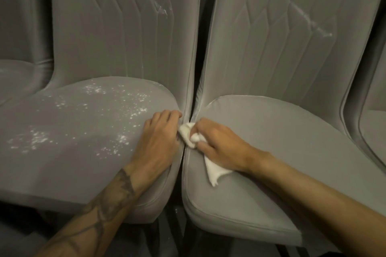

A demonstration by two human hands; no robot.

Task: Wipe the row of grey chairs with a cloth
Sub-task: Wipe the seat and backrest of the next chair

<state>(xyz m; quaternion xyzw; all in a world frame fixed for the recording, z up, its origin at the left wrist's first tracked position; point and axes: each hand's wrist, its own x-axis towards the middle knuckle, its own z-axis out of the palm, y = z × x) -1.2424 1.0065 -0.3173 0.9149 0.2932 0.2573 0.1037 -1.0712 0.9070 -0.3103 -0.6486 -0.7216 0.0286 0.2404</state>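
Note:
Two grey upholstered chairs stand side by side. The left chair's seat (73,131) is speckled with white dust or droplets. The right chair's seat (282,152) looks plain. My right hand (221,144) grips a crumpled white cloth (213,171) at the left edge of the right seat, by the narrow gap between the chairs. My left hand (158,140) rests on the right edge of the left seat, its fingertips curled down into that gap, close to the cloth.
White smears mark the left backrest (160,9) and the right backrest (309,19). Parts of further grey chairs show at the far left (18,73) and far right (373,123). Dark floor (167,240) lies under the seats.

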